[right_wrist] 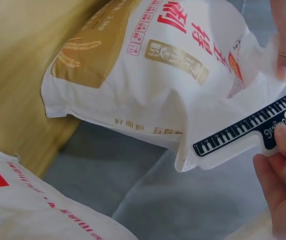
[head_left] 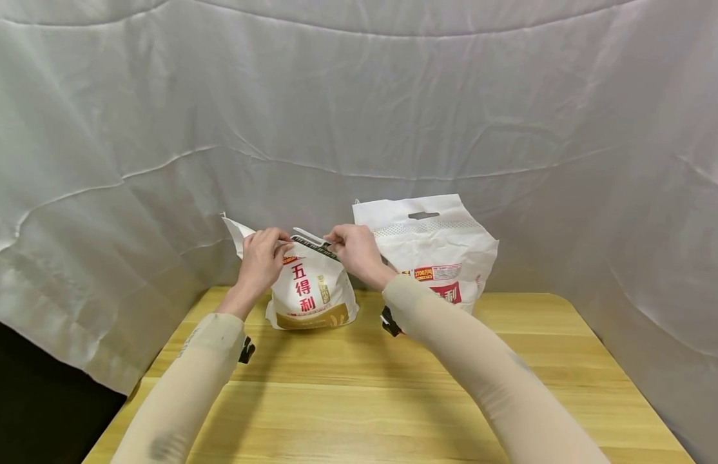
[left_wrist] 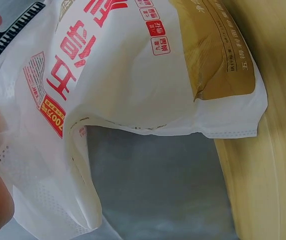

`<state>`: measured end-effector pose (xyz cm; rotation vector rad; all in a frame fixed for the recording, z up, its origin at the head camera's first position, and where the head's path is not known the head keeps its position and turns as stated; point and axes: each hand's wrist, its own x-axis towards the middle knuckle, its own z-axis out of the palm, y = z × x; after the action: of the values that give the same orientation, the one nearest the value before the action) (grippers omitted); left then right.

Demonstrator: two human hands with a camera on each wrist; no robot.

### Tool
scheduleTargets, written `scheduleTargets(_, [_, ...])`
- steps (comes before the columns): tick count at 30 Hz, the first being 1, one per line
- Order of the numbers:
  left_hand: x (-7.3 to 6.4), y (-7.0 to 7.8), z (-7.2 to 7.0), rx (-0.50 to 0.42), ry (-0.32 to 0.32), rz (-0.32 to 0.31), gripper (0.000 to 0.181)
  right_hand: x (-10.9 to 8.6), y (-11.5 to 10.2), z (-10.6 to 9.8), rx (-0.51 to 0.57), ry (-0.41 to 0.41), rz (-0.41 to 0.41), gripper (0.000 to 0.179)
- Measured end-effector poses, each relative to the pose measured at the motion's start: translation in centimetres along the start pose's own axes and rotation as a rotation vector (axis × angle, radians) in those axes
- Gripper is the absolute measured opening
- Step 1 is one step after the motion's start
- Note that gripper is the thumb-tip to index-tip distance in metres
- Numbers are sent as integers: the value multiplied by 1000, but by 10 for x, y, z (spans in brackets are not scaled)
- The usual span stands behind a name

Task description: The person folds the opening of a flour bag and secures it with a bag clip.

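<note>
A white flour bag (head_left: pixel 336 287) with red characters and a gold lower band stands upright near the table's back. My left hand (head_left: pixel 261 259) pinches the bag's upper edge on its left side, and the loose corner of the top sticks out beyond it. My right hand (head_left: pixel 359 252) pinches the middle of a white clip with a black piano-key pattern (right_wrist: pixel 243 127), thumb on its dark lettered tab. In the right wrist view the clip lies across the gathered bag top. Whether its jaws have closed on the bag, I cannot tell.
Just to the right stands a second white flour bag (head_left: pixel 423 248) with a handle slot, partly behind my right forearm. Both bags are on a wooden table (head_left: pixel 336 406). Grey cloth (head_left: pixel 394 116) hangs behind and at the sides.
</note>
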<state>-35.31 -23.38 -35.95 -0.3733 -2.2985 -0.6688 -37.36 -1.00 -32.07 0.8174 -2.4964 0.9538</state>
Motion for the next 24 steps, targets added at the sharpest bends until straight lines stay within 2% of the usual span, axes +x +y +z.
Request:
scheduleTargets(5, [1, 1, 0, -13, -18, -19, 11, 1, 1, 5, -31, -36, 18, 22])
scheduleTargets(8, [1, 0, 0, -37, -9, -10, 12, 2, 2, 8, -64, -48, 18, 25])
scheduleTargets(17, [0, -8, 3, -85, 146, 196, 11, 6, 3, 15, -149, -63, 0, 31])
scheduleTargets(20, [1, -9, 5, -85, 174, 223, 9, 8, 3, 16, -158, -62, -20, 29])
scheduleTargets(24, [0, -9, 6, -85, 184, 219, 7, 10, 2, 18, -183, -59, -53, 21])
